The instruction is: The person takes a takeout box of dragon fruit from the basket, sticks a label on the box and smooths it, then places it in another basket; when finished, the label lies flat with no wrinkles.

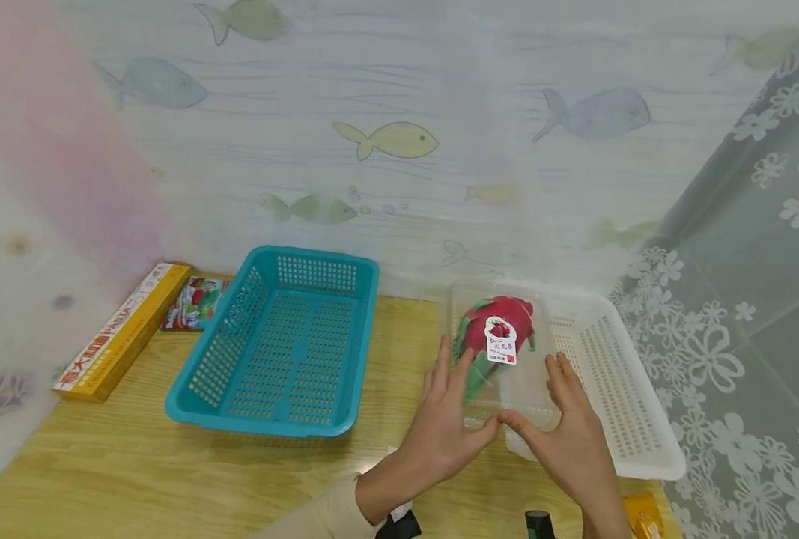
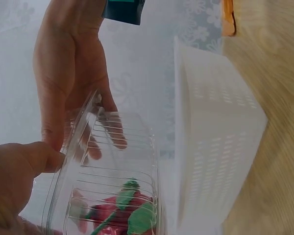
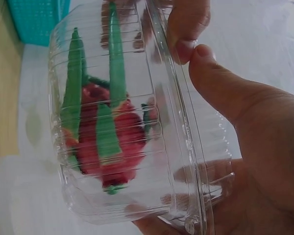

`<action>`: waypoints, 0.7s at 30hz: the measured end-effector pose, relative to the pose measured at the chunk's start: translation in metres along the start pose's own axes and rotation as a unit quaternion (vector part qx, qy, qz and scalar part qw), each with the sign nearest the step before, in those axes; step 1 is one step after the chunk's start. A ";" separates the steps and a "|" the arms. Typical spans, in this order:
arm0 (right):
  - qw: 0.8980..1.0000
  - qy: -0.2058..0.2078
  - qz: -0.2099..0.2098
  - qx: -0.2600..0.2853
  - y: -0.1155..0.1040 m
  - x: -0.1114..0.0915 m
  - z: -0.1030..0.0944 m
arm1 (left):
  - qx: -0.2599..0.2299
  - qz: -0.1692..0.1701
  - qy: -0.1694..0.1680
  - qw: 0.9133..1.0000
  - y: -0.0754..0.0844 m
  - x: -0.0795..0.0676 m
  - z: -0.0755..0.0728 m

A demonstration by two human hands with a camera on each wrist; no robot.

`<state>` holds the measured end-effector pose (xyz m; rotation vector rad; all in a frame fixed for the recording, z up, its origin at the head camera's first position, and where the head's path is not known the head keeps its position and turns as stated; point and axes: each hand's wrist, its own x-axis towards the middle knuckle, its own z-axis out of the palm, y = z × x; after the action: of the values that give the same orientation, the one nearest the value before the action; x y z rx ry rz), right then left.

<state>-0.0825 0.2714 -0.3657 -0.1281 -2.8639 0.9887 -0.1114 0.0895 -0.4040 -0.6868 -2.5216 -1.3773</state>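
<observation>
A clear plastic clamshell box [image 1: 541, 389] is held up between both hands, with a red dragon fruit [image 3: 112, 132] with green leaf tips inside. On its lid is a white label [image 1: 502, 340] with a picture of the fruit. My left hand [image 1: 442, 419] grips the left side, fingers along the wall and thumb at the near rim. From the opposite side my right hand [image 1: 570, 434] grips it, its thumb meeting the left thumb at the near edge. In the left wrist view the box is beside the white basket [image 2: 210, 142], which it partly covers in the head view.
To the left stands a teal basket [image 1: 365, 352]. Beyond it lie a yellow pasta box [image 1: 123, 333] and a small printed packet [image 1: 197, 303]. An orange packet [image 1: 644, 516] and a dark-capped item [image 1: 539, 524] are at the near edge of the wooden table [image 1: 190, 471].
</observation>
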 end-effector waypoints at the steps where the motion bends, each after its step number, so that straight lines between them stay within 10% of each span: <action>1: 1.000 0.000 0.000 -0.001 0.000 0.000 -0.001 | 0.002 0.002 0.000 1.000 0.001 0.001 0.001; 21: 0.999 -0.007 0.032 -0.009 0.018 -0.003 -0.023 | -0.016 -0.001 -0.030 0.999 0.017 0.009 0.022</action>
<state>-0.0753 0.2986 -0.3592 -0.2173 -2.8990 0.9793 -0.1100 0.1190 -0.4002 -0.7423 -2.5531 -1.4209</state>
